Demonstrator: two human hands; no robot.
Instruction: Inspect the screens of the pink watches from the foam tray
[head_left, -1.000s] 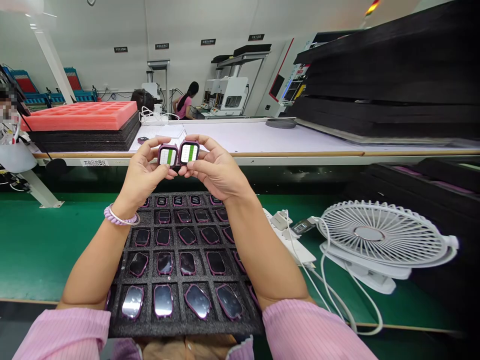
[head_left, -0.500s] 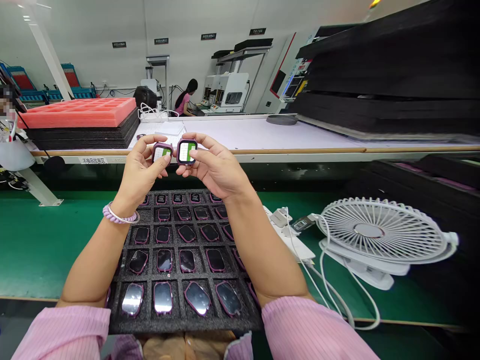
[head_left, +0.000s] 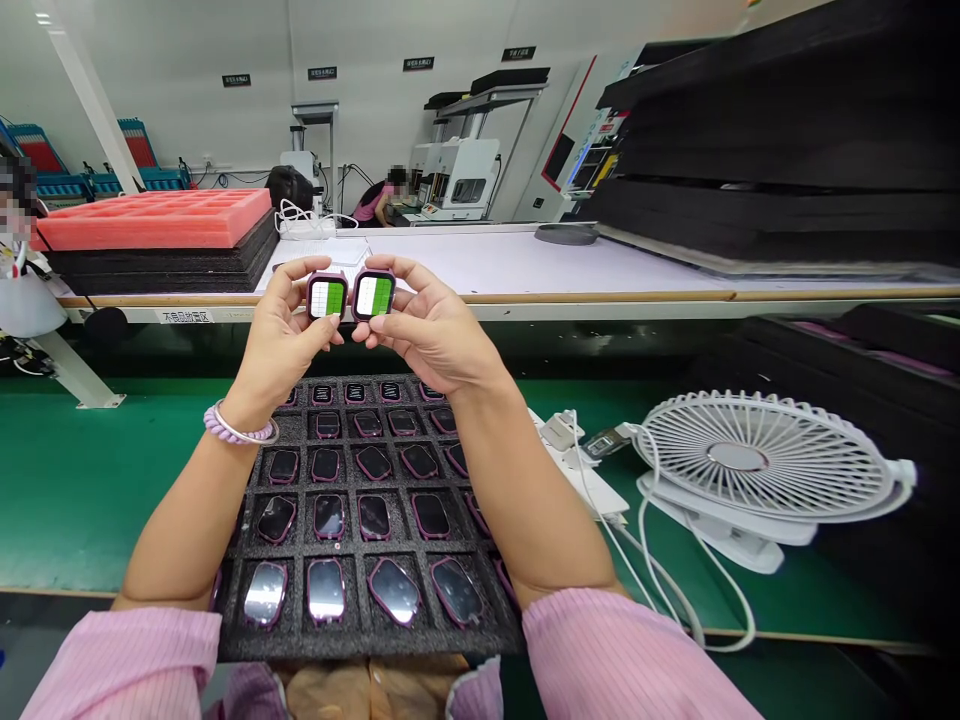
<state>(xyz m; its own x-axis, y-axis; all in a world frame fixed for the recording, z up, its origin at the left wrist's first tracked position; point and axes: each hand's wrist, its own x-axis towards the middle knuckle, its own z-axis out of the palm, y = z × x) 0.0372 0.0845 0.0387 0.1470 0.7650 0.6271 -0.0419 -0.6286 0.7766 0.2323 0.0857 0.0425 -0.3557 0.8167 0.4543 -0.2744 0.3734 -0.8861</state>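
Left watch: A purple, rounded-square case, its lit screen split white and green with thin lines, above the far end of the foam tray.
Right watch: Just beside it, above the tray, I see matching purple, white and green.
Left hand: Thumb and fingers pinch the left watch.
Right hand: Pinches the right watch likewise.

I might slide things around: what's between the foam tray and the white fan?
The head view shows the right forearm, then a white power strip with plugs and cables.
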